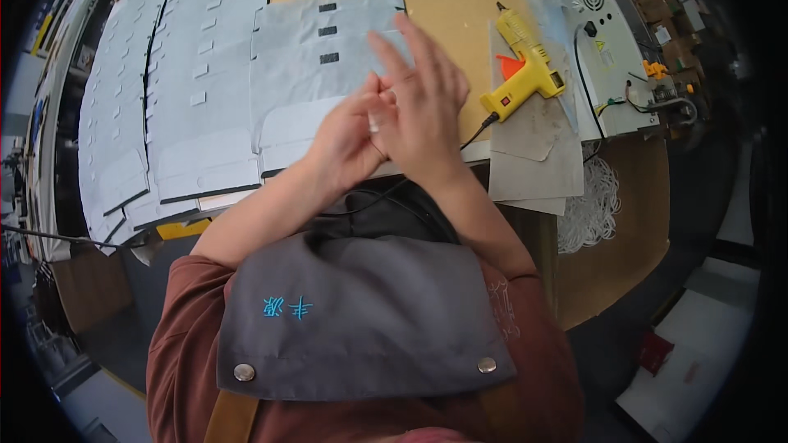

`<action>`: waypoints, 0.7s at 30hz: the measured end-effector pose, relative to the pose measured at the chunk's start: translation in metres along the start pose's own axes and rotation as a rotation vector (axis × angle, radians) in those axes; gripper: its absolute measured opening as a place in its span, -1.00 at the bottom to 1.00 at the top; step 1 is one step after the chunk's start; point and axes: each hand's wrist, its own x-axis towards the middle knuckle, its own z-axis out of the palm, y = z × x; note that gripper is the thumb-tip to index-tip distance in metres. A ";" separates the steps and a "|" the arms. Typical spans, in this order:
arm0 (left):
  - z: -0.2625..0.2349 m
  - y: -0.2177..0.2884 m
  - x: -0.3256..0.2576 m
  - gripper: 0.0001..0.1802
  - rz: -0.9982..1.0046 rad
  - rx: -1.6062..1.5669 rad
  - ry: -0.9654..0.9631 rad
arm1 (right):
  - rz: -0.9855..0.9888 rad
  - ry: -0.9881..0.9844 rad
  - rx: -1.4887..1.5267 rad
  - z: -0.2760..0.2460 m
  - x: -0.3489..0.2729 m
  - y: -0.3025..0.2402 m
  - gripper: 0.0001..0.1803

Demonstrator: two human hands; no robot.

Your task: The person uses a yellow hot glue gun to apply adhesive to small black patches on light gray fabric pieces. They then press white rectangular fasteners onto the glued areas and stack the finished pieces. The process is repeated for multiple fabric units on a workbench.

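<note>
Our left hand and open right hand press together (left's grip unclear) above grey card sheets, glue gun nearby.

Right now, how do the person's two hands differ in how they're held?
The right hand is spread flat, fingers straight and pointing away, and lies on top; the left hand is curled beneath it, fingertips meeting the right palm. The right hand shows its back, while the left hand is partly covered. Both are bare and hover over the grey card sheets.
</note>
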 end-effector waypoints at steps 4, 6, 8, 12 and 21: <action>-0.040 0.045 -0.014 -0.79 -0.040 -0.278 -0.122 | 0.022 0.095 0.046 -0.015 0.013 0.032 -0.50; -0.041 0.061 -0.023 -0.76 0.041 -0.140 0.015 | 0.072 0.015 -0.065 -0.027 0.002 0.049 -0.53; -0.038 0.073 -0.037 -0.63 0.105 -0.041 0.100 | 0.141 -0.030 -0.146 -0.036 -0.009 0.073 -0.56; -0.062 0.087 -0.060 -0.60 0.251 0.079 0.022 | 0.539 -0.196 -0.407 -0.060 -0.023 0.104 -0.56; -0.053 0.081 -0.080 -0.50 0.302 0.230 0.231 | 1.096 -0.424 -0.592 -0.061 -0.005 0.121 -0.16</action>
